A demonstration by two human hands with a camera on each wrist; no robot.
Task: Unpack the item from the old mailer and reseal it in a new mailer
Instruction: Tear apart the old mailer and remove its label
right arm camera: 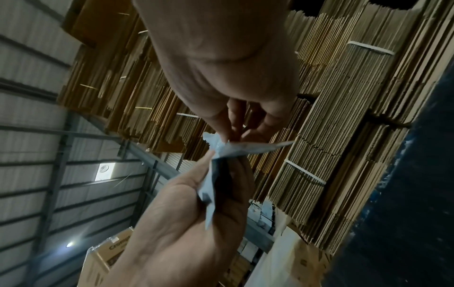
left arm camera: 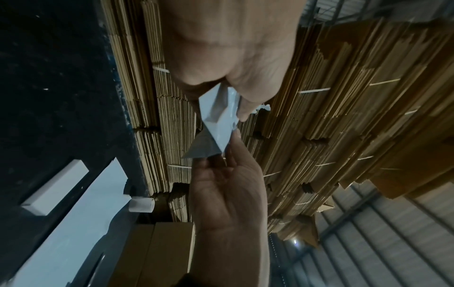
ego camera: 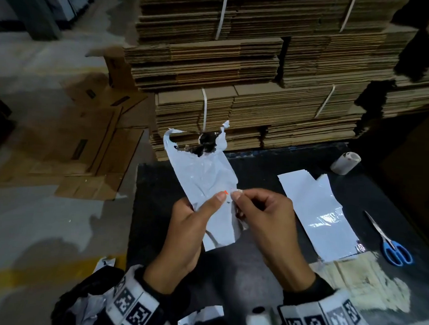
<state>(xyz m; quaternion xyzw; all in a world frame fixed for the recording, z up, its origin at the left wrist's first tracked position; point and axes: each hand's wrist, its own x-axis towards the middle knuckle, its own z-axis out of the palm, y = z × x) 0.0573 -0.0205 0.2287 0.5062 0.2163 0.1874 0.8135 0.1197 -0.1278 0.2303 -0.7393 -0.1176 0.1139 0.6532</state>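
Over the black table [ego camera: 168, 235] I hold up a white plastic mailer [ego camera: 207, 177] whose torn top edge shows a dark inside. My left hand [ego camera: 213, 202] grips its lower left part, thumb on the front. Beside that thumb, my right hand [ego camera: 236, 194] pinches the mailer near a small orange mark. In the left wrist view the left hand [left arm camera: 230, 97] and right hand [left arm camera: 221, 157] meet on the creased mailer [left arm camera: 218, 120]. The right wrist view shows the same pinch on the mailer [right arm camera: 213, 174]. A second white mailer [ego camera: 315, 216] lies flat on the table to the right.
Blue-handled scissors [ego camera: 392, 241] lie at the table's right edge. A tape roll [ego camera: 345, 162] stands at the back right. Something beige and rough-edged [ego camera: 367, 279] lies below the flat mailer. Strapped stacks of flat cardboard [ego camera: 238, 88] rise behind the table, and loose cardboard [ego camera: 84, 141] covers the floor on the left.
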